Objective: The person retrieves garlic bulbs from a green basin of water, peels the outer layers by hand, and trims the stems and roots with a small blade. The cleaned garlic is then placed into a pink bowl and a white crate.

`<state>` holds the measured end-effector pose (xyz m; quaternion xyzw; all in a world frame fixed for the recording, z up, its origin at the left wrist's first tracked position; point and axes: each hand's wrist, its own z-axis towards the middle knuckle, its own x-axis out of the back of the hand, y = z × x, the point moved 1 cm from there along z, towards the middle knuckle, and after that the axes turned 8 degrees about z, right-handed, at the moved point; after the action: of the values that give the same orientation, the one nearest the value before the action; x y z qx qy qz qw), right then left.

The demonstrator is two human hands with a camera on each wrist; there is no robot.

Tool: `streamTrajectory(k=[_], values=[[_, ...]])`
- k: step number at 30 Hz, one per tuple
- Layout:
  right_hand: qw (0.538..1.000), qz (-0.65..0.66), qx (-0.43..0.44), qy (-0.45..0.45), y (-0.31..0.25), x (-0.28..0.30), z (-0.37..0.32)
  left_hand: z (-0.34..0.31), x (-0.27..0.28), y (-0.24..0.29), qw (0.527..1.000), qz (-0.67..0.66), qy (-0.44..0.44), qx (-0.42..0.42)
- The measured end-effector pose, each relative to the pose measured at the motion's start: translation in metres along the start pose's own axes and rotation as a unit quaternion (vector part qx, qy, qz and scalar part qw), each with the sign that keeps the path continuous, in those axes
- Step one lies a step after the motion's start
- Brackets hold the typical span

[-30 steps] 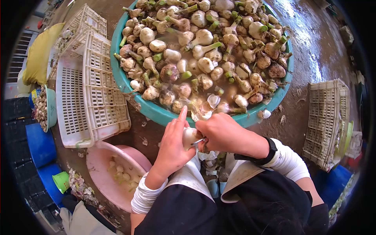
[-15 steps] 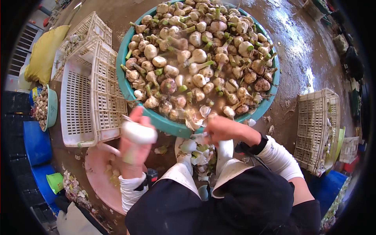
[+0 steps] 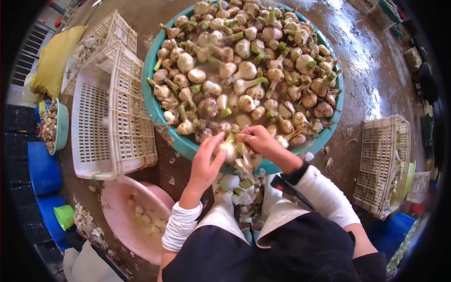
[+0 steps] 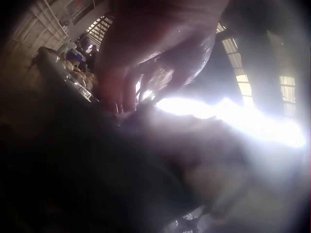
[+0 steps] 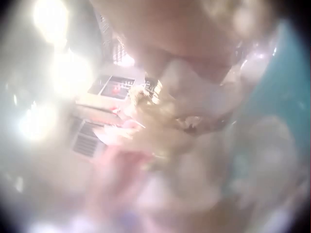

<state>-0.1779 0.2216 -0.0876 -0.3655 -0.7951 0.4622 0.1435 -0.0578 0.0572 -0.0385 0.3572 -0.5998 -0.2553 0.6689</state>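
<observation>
In the head view the left hand (image 3: 204,164) grips a pale garlic bulb (image 3: 227,151) over the near rim of a teal tub (image 3: 182,146). Beside it the right hand (image 3: 264,143) has curled fingers around a small tool, of which a short bit (image 3: 248,130) shows, and loose papery skin (image 3: 244,162) hangs between the hands. Many unpeeled bulbs with cut green stems lie in murky water in the tub. Both wrist views are blurred and glary; the left hand (image 4: 155,43) shows in its own view, the bulb not clearly.
At lower left a pink basin (image 3: 112,211) holds pale bulbs in water. White crates (image 3: 94,122) stand at the left, another crate (image 3: 380,164) at the right. Peel scraps (image 3: 242,192) lie between the white boots. A green bowl (image 3: 65,217) is at far left.
Half a second ago the left hand was a blur above the pink basin with a white bulb; now it is back at the tub's rim, gripping a bulb with stem and skin, near the right hand.
</observation>
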Motion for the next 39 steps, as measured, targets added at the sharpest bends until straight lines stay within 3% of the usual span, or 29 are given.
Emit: streamTrajectory(k=[1, 3, 5, 7, 8, 9, 11, 13, 15, 17, 19, 20, 21, 23, 24, 25, 28, 29, 30, 31, 32, 33, 35, 37, 39], values=[[0.989, 0.116, -0.085, -0.029, -0.020, -0.007, -0.024, -0.005, -0.004, 0.003, 1.000, -0.012, -0.022, -0.009], [0.995, 0.058, 0.070, -0.048, -0.003, -0.018, -0.033, -0.009, -0.013, 0.006, 0.999, 0.014, -0.028, -0.012], [0.998, 0.044, 0.033, -0.039, -0.003, -0.018, -0.049, -0.009, -0.014, 0.012, 0.988, 0.130, -0.047, -0.065], [0.978, -0.103, -0.008, -0.182, 0.002, -0.017, -0.066, -0.010, -0.009, 0.014, 0.986, 0.143, -0.047, -0.073], [0.946, -0.220, 0.087, -0.220, 0.000, -0.016, -0.080, -0.013, -0.006, 0.013, 0.994, 0.088, -0.022, -0.061], [0.937, -0.239, 0.106, -0.230, -0.001, -0.016, -0.089, -0.016, -0.003, 0.012, 0.998, 0.030, 0.001, -0.048], [0.966, -0.183, 0.141, -0.117, -0.016, -0.019, -0.097, -0.028, 0.001, 0.013, 0.995, -0.096, 0.016, 0.017], [0.971, -0.147, 0.169, -0.084, -0.026, -0.028, -0.093, -0.027, -0.001, 0.021, 0.995, -0.088, 0.012, -0.055], [0.973, -0.110, 0.199, -0.047, -0.030, -0.036, -0.090, -0.026, 0.000, 0.025, 0.995, -0.073, 0.017, -0.069], [0.955, -0.214, 0.206, -0.026, -0.029, -0.043, -0.089, -0.030, -0.002, 0.024, 0.995, -0.058, 0.026, -0.079], [0.959, -0.220, 0.172, -0.040, -0.019, -0.042, -0.091, -0.036, -0.002, 0.021, 0.984, -0.142, 0.099, 0.051], [0.959, -0.213, 0.170, -0.084, 0.000, -0.040, -0.093, -0.036, 0.005, 0.026, 0.948, -0.243, 0.157, 0.136], [0.956, -0.206, 0.167, -0.126, 0.011, -0.040, -0.093, -0.035, 0.007, 0.023, 0.940, -0.255, 0.188, 0.131], [0.992, -0.006, 0.118, -0.038, -0.014, -0.028, -0.082, -0.035, 0.005, 0.021, 0.988, -0.107, 0.108, -0.019], [0.992, 0.096, 0.061, -0.050, -0.028, -0.032, -0.085, -0.033, 0.000, 0.021, 0.991, -0.099, 0.070, -0.063], [0.979, 0.196, 0.008, -0.058, -0.038, -0.036, -0.084, -0.029, -0.005, 0.022, 0.990, -0.096, 0.055, -0.083], [0.955, 0.295, 0.025, -0.033, -0.025, -0.039, -0.072, -0.025, -0.010, 0.023, 0.988, -0.087, 0.064, -0.107], [0.955, 0.294, 0.025, -0.033, -0.024, -0.039, -0.073, -0.027, -0.010, 0.025, 0.974, -0.216, 0.061, -0.028], [0.972, 0.215, 0.089, -0.030, -0.025, -0.039, -0.075, -0.029, -0.010, 0.025, 0.938, -0.339, 0.056, 0.054], [0.979, 0.134, 0.151, -0.029, -0.026, -0.041, -0.076, -0.028, -0.006, 0.024, 0.937, -0.339, 0.056, 0.056], [0.979, 0.134, 0.151, -0.031, -0.026, -0.042, -0.076, -0.026, -0.003, 0.020, 0.832, -0.528, -0.026, 0.167], [0.974, 0.078, 0.212, -0.011, -0.027, -0.044, -0.077, -0.025, -0.002, 0.018, 0.672, -0.683, -0.108, 0.266], [0.943, -0.035, 0.330, 0.030, -0.030, -0.046, -0.078, -0.028, -0.005, 0.018, 0.681, -0.656, -0.107, 0.306], [0.951, -0.056, 0.303, 0.014, -0.027, -0.041, -0.079, -0.027, -0.004, 0.030, 0.795, -0.531, -0.102, 0.276], [0.945, -0.134, 0.276, -0.116, -0.027, -0.040, -0.084, -0.030, -0.002, 0.025, 0.806, -0.519, -0.082, 0.274]])
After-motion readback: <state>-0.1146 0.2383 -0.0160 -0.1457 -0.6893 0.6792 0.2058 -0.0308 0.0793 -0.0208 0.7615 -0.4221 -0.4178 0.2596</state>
